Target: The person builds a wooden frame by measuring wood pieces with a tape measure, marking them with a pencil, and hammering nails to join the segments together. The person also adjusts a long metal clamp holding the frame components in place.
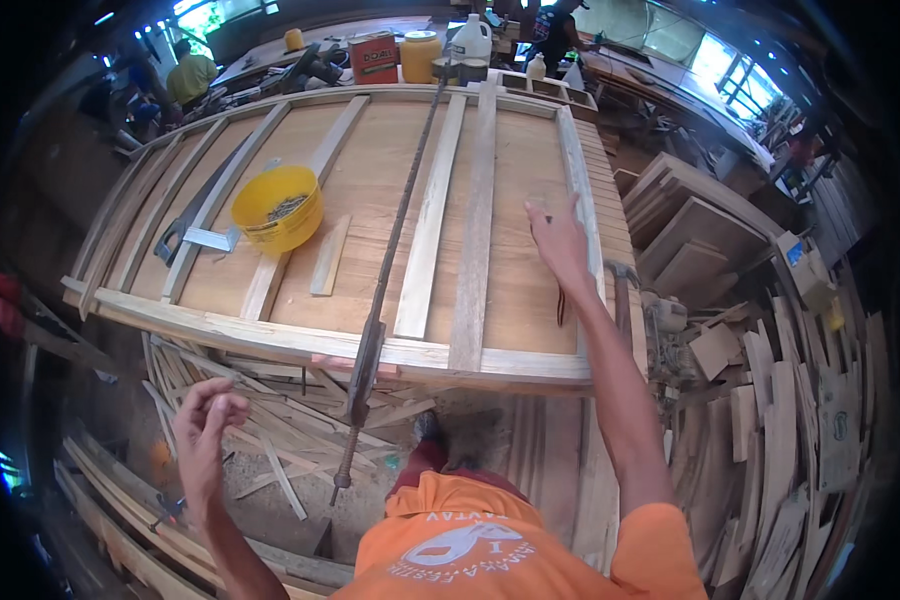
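Observation:
My left hand (210, 430) hangs in the air left of the long bar clamp (368, 350), its fingers curled in toward the thumb. Whatever it may hold is hidden. Over the right end of a wooden frame panel (530, 362) reaches my right hand (562, 245), thumb and fingers apart, close to the right rail. A small dark spot shows by its fingers, too small to name. The clamp spans the panel from front to back, its screw end sticking out past the front rail. A loose slat (473, 250) lies lengthwise right of the clamp, overlapping the front rail.
On the panel are a yellow bucket of nails (278, 212), a handsaw (175, 235) and a short wood offcut (330, 258). A hammer (622, 290) rests at the right edge. Jugs and a red box (373, 60) stand behind. Scrap wood (770, 420) crowds the right; other people work far off.

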`<state>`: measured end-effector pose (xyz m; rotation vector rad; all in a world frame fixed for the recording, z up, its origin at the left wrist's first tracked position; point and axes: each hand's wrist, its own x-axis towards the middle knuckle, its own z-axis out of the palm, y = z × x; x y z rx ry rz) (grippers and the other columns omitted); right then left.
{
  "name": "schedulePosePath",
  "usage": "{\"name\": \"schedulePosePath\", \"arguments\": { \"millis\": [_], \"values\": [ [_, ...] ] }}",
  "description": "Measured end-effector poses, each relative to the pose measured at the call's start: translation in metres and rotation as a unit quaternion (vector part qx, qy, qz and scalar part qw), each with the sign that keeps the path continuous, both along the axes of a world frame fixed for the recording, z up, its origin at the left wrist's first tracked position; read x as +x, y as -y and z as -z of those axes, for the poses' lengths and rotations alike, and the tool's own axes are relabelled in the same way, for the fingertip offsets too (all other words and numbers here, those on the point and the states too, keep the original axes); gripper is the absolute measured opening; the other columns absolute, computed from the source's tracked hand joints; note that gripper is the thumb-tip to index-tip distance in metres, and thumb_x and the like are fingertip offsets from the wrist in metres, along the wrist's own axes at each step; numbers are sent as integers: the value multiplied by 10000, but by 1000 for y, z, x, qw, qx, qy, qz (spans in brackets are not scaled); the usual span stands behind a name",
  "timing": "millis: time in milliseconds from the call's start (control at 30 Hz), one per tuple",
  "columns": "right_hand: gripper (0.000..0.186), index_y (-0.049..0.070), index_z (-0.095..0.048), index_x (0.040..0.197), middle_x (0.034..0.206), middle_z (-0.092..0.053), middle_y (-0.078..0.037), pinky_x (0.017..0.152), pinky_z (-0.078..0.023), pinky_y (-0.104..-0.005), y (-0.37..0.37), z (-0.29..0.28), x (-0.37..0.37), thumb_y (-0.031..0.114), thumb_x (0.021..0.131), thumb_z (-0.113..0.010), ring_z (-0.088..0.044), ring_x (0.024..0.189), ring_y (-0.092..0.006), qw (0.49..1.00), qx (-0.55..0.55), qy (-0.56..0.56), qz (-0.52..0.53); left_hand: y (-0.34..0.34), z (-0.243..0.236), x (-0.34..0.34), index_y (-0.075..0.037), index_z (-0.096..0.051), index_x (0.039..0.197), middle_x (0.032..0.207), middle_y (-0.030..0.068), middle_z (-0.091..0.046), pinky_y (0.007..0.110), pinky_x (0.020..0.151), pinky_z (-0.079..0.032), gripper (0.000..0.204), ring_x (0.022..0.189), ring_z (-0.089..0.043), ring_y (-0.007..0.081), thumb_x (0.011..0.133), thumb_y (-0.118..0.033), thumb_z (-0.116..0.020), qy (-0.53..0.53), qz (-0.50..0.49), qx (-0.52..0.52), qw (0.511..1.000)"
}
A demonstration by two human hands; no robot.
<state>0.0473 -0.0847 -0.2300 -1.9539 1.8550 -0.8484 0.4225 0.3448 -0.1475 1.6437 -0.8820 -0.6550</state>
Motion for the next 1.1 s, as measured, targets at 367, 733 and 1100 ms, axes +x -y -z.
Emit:
{"name": "schedulePosePath", "arguments": {
  "millis": [367,733,1100],
  "values": [
    [795,-145,-516,1414,1372,-592,-326,1066,-515,-500,60,32,41,455,932,-718,-576,1302,-431,982,5,-190,7,-18,7,-30,17,-635,1237,958,72,-727,276,802,-545,265,866,-682,129,1062,-183,-629,-14,23,40,999],
    [610,-81,-722,1175,1093,-737,-310,958,-568,-523,94,62,-106,424,838,-782,-707,1039,-504,990,-48,-131,14,16,22,-34,24,-629,1259,989,80,-737,269,818,-551,281,878,-683,125,1064,-178,-638,-45,64,22,997],
    [586,-129,-740,1052,1077,-715,-376,947,-563,-530,92,57,-105,381,764,-745,-706,1063,-506,998,11,-58,-15,61,24,-40,49,-623,1257,999,88,-742,281,839,-529,272,887,-661,129,1049,-125,-631,-53,102,46,992]
  ]
}}
